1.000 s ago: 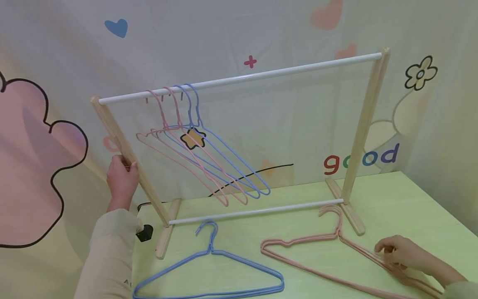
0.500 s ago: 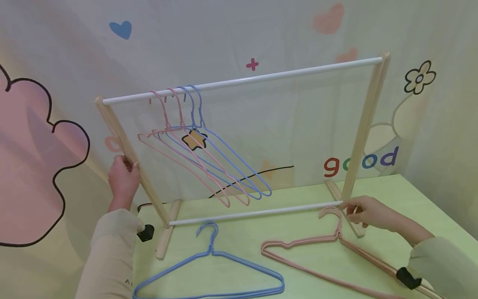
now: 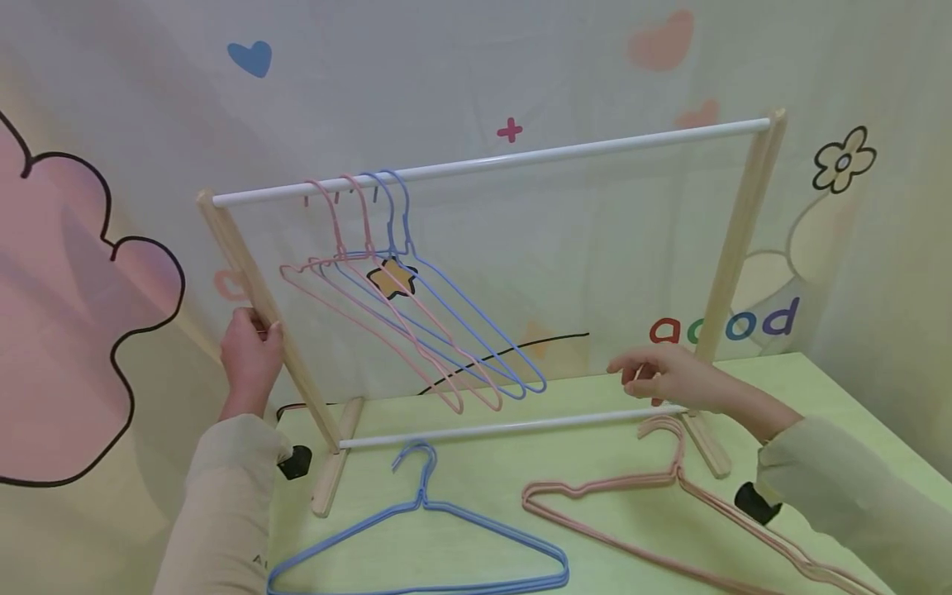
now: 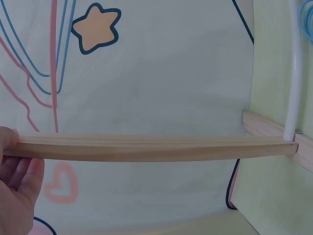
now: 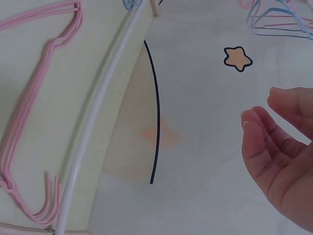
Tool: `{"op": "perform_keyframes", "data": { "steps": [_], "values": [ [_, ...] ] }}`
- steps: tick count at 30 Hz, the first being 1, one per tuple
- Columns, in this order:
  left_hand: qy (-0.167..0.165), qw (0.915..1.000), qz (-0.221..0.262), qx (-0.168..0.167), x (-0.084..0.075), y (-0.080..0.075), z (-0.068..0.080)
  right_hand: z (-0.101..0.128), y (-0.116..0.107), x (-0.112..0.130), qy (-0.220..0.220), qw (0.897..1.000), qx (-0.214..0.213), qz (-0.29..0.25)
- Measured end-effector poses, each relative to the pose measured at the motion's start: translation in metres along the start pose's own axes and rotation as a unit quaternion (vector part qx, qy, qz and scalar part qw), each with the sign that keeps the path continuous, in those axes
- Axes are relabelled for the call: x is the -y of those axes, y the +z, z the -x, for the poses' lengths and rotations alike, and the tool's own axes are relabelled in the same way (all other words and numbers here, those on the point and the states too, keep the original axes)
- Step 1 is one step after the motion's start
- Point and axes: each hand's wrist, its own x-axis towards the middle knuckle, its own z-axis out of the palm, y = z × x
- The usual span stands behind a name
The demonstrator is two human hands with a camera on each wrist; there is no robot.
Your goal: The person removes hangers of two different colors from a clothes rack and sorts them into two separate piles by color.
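Tabletop (image 3: 818, 388), pale green, set against a backdrop printed with hearts, a star, a flower and the word "good".

Clothes rack (image 3: 744, 215) of light wood posts, standing across the far half of the tabletop; white top rail (image 3: 595, 147) and white lower rail (image 3: 513, 427) joining the two posts.

On the top rail, toward its left end: four hung hangers (image 3: 416, 330), two pink on the left and two blue on the right, bunched close together. Remainder of the rail to the right bare.

On the tabletop, near side of the rack: blue hangers (image 3: 420, 549) lying flat at left, seemingly more than one stacked; pink hangers (image 3: 669, 512) lying flat at right, a stack of several wires, hooks just beside the right foot of the rack.

Left hand (image 3: 249, 364) wrapped round the left post at mid height, fingers curled on the wood, steadying the rack.

Right hand (image 3: 669, 380) raised above the lower rail near the right post, fingers loosely bent and apart, holding nothing; clear of the pink stack below.

Progress, as judged: four hangers up, both flat stacks not yet hung; roughly midway or less, exact count of remaining hangers not discernible.
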Motion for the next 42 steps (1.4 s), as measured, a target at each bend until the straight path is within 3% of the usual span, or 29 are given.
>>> {"op": "perform_keyframes", "data": {
  "steps": [13,21,42],
  "values": [
    [0.001,1.0000,0.001,0.003,0.001,0.001,-0.001,-0.034,-0.003,0.052,-0.010,1.000,0.019,-0.004],
    [-0.002,1.0000,0.001,-0.002,0.001,0.002,0.000,-0.051,0.002,0.074,-0.025,0.999,0.017,-0.039],
    [0.001,0.9999,0.001,-0.010,0.000,0.003,-0.001,-0.093,0.017,0.099,0.004,0.987,0.035,-0.158]
  ]
}}
